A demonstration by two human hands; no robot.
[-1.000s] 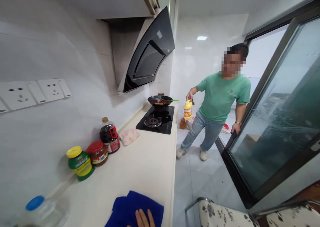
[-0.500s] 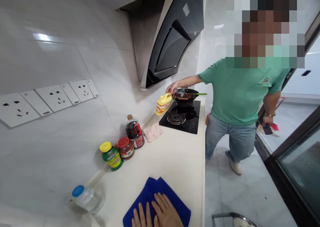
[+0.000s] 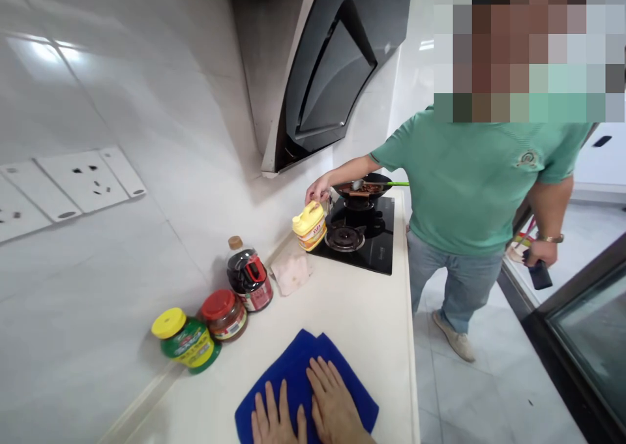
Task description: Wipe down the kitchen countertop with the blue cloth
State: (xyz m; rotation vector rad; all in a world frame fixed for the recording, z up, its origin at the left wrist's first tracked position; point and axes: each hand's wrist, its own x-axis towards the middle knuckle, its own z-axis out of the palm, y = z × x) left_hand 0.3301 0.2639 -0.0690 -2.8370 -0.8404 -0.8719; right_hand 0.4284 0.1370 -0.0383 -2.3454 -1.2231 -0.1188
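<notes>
A blue cloth (image 3: 293, 366) lies folded on the pale countertop (image 3: 337, 307), near its front edge. My left hand (image 3: 276, 421) rests flat on the cloth's lower left part, fingers spread. To its right, my right hand (image 3: 335, 398) also lies flat on the cloth, its fingers stretched out. Neither hand grips anything. Left of the cloth, along the wall, stand a green jar with a yellow lid (image 3: 188, 343), a red-lidded jar (image 3: 225, 315) and a dark sauce bottle (image 3: 248, 274).
Another person in a green shirt (image 3: 469, 177) stands beyond the counter, holding a yellow jug (image 3: 310, 225) beside the black stove (image 3: 366, 255). A wok (image 3: 366, 186) sits on the far burner. A pinkish cloth (image 3: 292, 274) lies near the bottle. A range hood (image 3: 337, 72) hangs above.
My hands have moved apart on the cloth. The other person's yellow jug has come nearer and sits more upright. The view has shifted, and the blue-capped container has left it.
</notes>
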